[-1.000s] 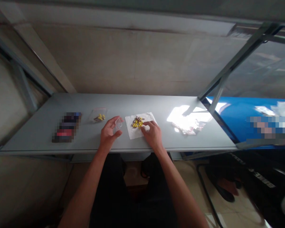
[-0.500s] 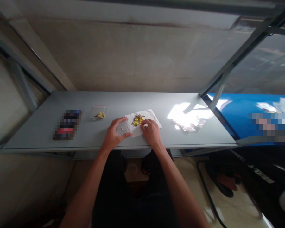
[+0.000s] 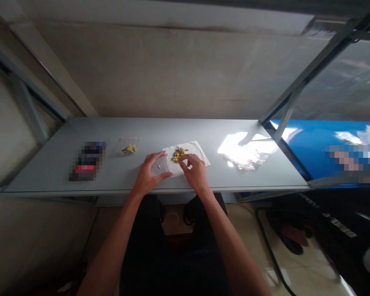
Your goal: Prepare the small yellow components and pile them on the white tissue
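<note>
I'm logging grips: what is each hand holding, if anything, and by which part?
The left hand holds a clear bag by its red-lined edge, between thumb and fingers. Whether the right hand grips any yellow pieces cannot be told.

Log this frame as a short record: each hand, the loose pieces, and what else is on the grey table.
Left hand: holds a clear zip bag, thumb and fingers spread at its mouth
Bag contents: one small piece
Right hand: fingers at the pile; whether they pinch a piece is unclear
Pile: yellow and brownish pieces on a white sheet
Farther left: second clear bag with similar pieces; pixelated object
Right side: clear plastic bags, partly lost in glare
</note>
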{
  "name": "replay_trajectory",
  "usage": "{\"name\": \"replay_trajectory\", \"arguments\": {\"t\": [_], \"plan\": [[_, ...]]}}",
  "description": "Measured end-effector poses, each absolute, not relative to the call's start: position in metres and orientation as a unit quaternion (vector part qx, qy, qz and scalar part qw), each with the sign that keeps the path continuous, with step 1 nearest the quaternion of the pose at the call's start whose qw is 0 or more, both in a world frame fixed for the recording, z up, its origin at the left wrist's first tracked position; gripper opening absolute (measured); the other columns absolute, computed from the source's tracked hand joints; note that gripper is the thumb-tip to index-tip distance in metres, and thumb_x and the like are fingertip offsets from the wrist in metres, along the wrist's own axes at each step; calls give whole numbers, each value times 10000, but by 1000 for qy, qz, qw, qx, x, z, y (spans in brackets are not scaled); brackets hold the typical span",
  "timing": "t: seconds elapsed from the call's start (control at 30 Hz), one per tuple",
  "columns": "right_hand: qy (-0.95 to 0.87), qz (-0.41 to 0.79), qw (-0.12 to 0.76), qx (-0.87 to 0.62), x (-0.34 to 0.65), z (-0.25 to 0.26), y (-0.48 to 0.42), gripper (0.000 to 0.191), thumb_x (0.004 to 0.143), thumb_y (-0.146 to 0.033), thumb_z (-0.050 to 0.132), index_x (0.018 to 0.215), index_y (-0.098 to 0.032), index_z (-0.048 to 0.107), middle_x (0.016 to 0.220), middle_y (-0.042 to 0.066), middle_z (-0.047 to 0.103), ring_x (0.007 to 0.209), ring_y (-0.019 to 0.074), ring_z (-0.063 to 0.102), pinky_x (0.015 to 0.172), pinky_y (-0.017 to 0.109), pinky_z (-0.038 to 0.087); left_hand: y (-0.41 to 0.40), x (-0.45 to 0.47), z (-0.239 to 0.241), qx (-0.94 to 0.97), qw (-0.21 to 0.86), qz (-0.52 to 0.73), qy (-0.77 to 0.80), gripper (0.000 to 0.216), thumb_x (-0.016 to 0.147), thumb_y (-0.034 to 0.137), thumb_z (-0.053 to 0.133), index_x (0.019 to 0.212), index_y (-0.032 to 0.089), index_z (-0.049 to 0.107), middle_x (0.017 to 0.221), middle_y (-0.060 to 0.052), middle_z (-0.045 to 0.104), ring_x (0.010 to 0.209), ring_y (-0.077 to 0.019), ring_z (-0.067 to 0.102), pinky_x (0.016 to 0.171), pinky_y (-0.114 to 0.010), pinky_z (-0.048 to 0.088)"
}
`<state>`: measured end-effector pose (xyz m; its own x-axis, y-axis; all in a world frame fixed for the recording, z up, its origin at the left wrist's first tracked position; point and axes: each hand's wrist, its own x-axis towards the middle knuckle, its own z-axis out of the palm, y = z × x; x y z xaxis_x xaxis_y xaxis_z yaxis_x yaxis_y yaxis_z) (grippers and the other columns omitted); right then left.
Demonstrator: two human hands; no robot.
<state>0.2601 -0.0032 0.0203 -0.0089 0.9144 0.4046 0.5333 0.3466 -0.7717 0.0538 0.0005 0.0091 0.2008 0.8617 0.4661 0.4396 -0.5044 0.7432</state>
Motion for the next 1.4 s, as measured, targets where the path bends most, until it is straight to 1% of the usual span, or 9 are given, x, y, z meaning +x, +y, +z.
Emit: {"name": "replay_trajectory", "arguments": {"t": [0.1, 0.3, 0.5, 0.6, 0.83, 1.07, 1.2, 1.3, 1.4], "plan": [[-651, 281, 491, -507, 245, 28, -8, 100, 914, -264, 671, 934, -216, 757, 863, 25, 744, 677, 155, 557, 689, 297, 469, 1, 54, 11, 749, 231, 450, 429, 732, 749, 563, 862, 1362, 239, 630, 1326, -122, 671, 1236, -293, 625, 1097, -472, 497], [-656, 316, 479, -490, 226, 35, -10, 115, 897, -238, 633, 886, -222, 746, 784, 1, 720, 621, 132, 534, 672, 282, 467, 2, 54, 11, 751, 232, 459, 414, 664, 793, 576, 820, 1346, 245, 662, 1302, -117, 685, 1216, -280, 641, 1076, -468, 520], [-611, 321, 498, -525, 228, 34, -8, 105, 865, -289, 635, 940, -218, 652, 948, 40, 729, 646, 122, 591, 635, 267, 478, 2, 53, 10, 745, 236, 465, 417, 705, 779, 565, 838, 1378, 246, 648, 1323, -122, 674, 1226, -281, 636, 1083, -460, 512], [-619, 380, 453, -517, 229, 35, -4, 171, 799, -249, 668, 950, -229, 590, 745, -26, 691, 581, 123, 593, 596, 250, 450, 2, 53, 10, 754, 220, 463, 411, 699, 786, 565, 831, 1383, 252, 648, 1303, -116, 677, 1207, -276, 634, 1067, -449, 515], [-670, 257, 435, -544, 228, 45, -4, 145, 765, -116, 549, 821, -243, 591, 567, -62, 541, 518, 127, 481, 571, 263, 359, 0, 55, 11, 777, 163, 438, 421, 657, 829, 579, 787, 1387, 266, 640, 1279, -104, 670, 1191, -279, 598, 1075, -480, 488], [-679, 326, 425, -503, 235, 49, -8, 128, 886, -204, 564, 979, -237, 646, 726, -23, 699, 595, 135, 598, 622, 259, 418, -1, 55, 11, 742, 186, 470, 440, 569, 824, 550, 805, 1277, 234, 673, 1161, -82, 658, 1101, -255, 627, 994, -414, 520], [-610, 253, 471, -585, 264, 40, -3, 124, 921, -237, 541, 946, -215, 661, 803, 22, 746, 572, 136, 584, 623, 277, 431, -2, 55, 11, 722, 184, 482, 461, 644, 756, 575, 852, 1263, 224, 666, 1156, -79, 661, 1066, -253, 638, 986, -397, 521], [-627, 176, 416, -634, 284, 31, 1, 120, 884, -213, 588, 879, -207, 707, 895, 51, 762, 648, 163, 604, 709, 317, 458, 0, 56, 9, 726, 203, 484, 443, 735, 700, 620, 865, 1283, 223, 657, 1131, -76, 663, 1036, -249, 646, 970, -383, 528], [-662, 146, 346, -648, 291, 21, 2, 139, 884, -233, 640, 956, -208, 756, 1006, 86, 756, 829, 223, 652, 768, 344, 471, 1, 55, 8, 732, 210, 482, 433, 748, 688, 645, 851, 1279, 226, 666, 1084, -66, 662, 996, -238, 647, 948, -371, 533]]}}
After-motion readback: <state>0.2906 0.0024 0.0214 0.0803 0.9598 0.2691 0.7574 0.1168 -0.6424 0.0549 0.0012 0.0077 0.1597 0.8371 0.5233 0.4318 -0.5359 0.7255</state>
